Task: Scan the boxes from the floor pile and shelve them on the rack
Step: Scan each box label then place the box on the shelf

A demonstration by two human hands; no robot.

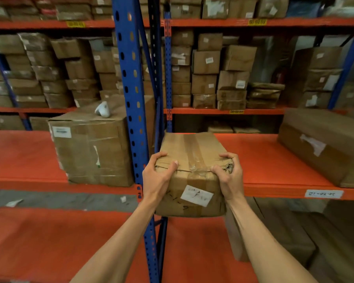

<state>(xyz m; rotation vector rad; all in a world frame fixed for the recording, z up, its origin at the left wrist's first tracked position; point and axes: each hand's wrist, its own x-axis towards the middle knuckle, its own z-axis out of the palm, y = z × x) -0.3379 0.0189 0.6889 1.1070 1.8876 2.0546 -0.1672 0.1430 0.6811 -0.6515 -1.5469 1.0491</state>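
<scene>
Gripping a taped cardboard box (192, 172) from both near corners, the person holds it at the front edge of the orange shelf (264, 160) in the right-hand bay of the rack. The left hand (158, 174) curls over the box's near left corner, fingers on top and thumb pressed across the taped seam. The right hand (228, 172) wraps the near right corner the same way, where the cardboard is torn and crumpled. The far part of the box lies over the shelf, while its near end juts out past the shelf's front beam; whether it rests fully on the surface I cannot tell. A white label (196, 195) with smudged writing sits on the face turned toward the camera.

A blue perforated upright (131, 99) stands just left of the box and divides the two bays. In the left bay a large carton (92, 148) sits on the same shelf level, with a white handheld scanner (103, 109) lying on its top. A long flat carton (323, 146) lies farther right on the box's shelf, well apart from it. Behind, the back rack (233, 111) is packed with stacked brown boxes.
</scene>
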